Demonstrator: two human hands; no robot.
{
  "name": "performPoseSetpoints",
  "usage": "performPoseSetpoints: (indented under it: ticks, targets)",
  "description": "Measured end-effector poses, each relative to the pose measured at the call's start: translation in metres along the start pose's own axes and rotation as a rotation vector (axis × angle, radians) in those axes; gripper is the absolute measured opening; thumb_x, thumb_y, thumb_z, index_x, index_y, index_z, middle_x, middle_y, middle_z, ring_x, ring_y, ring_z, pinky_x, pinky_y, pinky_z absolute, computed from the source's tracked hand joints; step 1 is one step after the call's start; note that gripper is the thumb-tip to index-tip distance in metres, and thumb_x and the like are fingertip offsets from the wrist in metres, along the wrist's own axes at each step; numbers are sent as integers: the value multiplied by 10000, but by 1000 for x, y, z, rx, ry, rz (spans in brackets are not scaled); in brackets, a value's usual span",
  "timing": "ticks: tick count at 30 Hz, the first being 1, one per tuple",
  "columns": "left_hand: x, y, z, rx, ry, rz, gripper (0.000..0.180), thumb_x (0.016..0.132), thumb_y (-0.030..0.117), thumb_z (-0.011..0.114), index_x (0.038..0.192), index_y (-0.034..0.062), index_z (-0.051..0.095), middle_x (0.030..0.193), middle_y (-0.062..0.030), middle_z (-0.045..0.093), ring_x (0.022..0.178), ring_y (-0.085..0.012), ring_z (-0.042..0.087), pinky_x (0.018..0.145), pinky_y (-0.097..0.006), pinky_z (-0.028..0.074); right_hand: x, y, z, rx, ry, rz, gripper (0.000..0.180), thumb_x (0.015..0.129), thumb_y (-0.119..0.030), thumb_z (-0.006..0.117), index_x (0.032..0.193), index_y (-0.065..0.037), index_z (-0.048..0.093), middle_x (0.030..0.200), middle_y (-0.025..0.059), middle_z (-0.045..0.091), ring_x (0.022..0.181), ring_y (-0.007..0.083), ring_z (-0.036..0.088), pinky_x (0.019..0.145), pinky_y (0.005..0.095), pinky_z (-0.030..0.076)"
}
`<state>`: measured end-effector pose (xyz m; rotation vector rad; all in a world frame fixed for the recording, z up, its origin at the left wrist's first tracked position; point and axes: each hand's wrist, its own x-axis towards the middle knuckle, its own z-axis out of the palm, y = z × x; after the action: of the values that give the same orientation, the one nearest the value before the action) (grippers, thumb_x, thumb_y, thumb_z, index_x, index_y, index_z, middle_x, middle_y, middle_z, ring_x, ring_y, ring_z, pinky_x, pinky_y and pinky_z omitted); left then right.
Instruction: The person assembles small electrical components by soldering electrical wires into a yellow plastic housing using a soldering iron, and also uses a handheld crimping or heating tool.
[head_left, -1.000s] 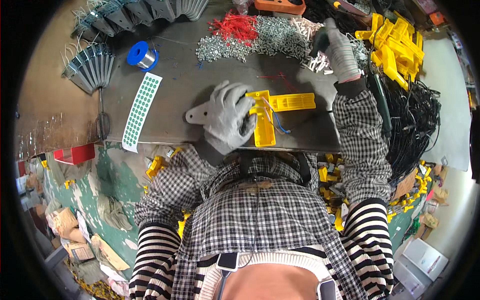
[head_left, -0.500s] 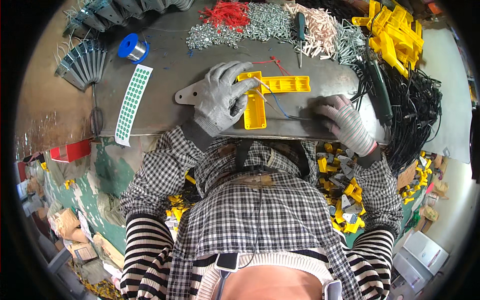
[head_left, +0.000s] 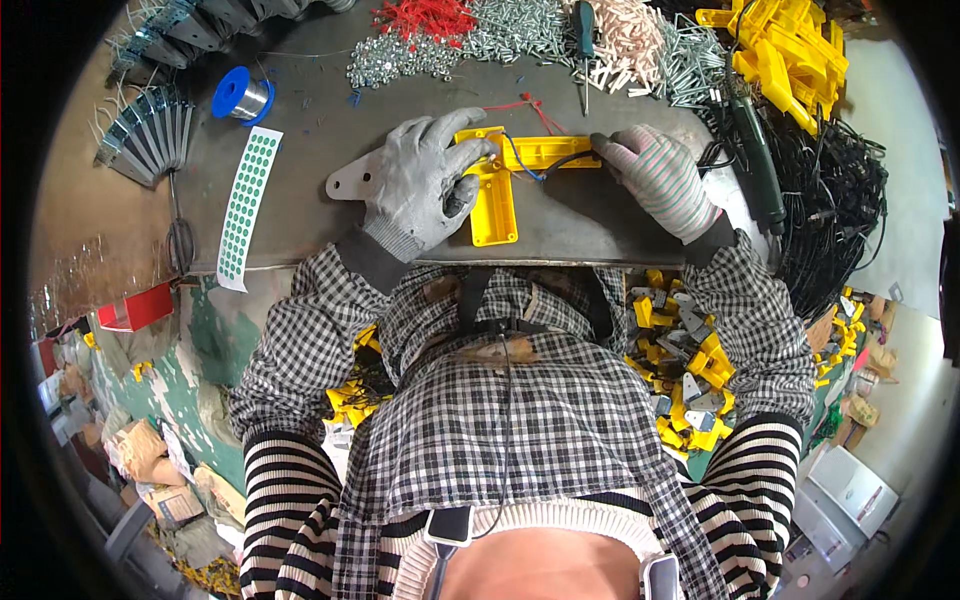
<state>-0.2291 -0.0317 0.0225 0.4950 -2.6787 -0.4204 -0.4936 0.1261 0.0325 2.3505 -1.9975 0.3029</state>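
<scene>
Item 1: yellow plastic part (head_left: pixel 497 190), L-shaped, lying flat on the grey surface (head_left: pixel 300 200) near its front edge; 1 arm runs left to right along the surface, the other points toward the person, so the corner sits at upper left. Red and blue wires (head_left: pixel 522 150) lie across the horizontal arm. Item 2: left hand (head_left: pixel 420 185), in a grey glove, fingers spread and pressed down over the corner of the part, holding it flat; it also covers the right end of a grey metal plate (head_left: pixel 350 183) with a hole. Item 3: right hand (head_left: pixel 660 180), in a striped glove, fingers curled at the right end of the horizontal arm, pinching a black cable (head_left: pixel 575 155) that runs onto the part. Item 4: strip of green round stickers (head_left: pixel 245 205), long axis running away from the person, left of the plate. Item 5: blue spool of wire (head_left: pixel 240 97), far left. Item 6: loose heaps along the far edge, no containers: screws (head_left: pixel 400 60), red ties (head_left: pixel 425 18), a screwdriver (head_left: pixel 584 40) pointing toward the person, more yellow parts (head_left: pixel 780 50) at far right. Item 7: black cables (head_left: pixel 830 200) bundled right of the right hand.
</scene>
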Motion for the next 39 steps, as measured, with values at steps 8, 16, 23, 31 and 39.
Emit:
performPoseSetpoints:
  ticks: [8,16,23,31,39]
  targets:
    - [2,1,-2,-11,32,73,386,724,93,659,1108,125,655,1388,-110,489,1261,-330,461,1097,-456,319,41,-48,1,91,94,-21,106,788,-176,631,854,-97,657,880,63,584,847,260,617,702,402,512]
    - [35,26,-32,-53,-233,107,539,726,197,673,1244,96,568,1324,-137,509,1273,-343,445,1116,-489,289,64,-41,22,434,34,338,273,767,-301,736,851,-49,671,749,135,659,752,339,647,684,423,515]
    - [-38,54,-3,297,-303,151,730,730,449,671,1272,-25,545,1353,-137,492,1322,-274,389,1182,-451,190,66,-54,18,379,9,342,301,777,-334,731,856,-53,654,732,116,655,719,312,647,659,432,509]
    - [-41,41,13,299,-288,133,734,770,526,609,1209,-59,552,1349,-189,474,1309,-344,379,1155,-520,192,73,-81,24,97,64,-51,319,864,-170,548,1178,-145,603,903,87,564,789,258,632,621,385,532]
    - [-48,30,26,192,-101,234,736,780,604,595,1099,-59,576,1259,-230,498,1226,-415,430,1093,-575,267,72,-85,11,199,-40,-1,332,862,-148,535,1187,-126,599,949,133,550,853,310,610,707,393,523]
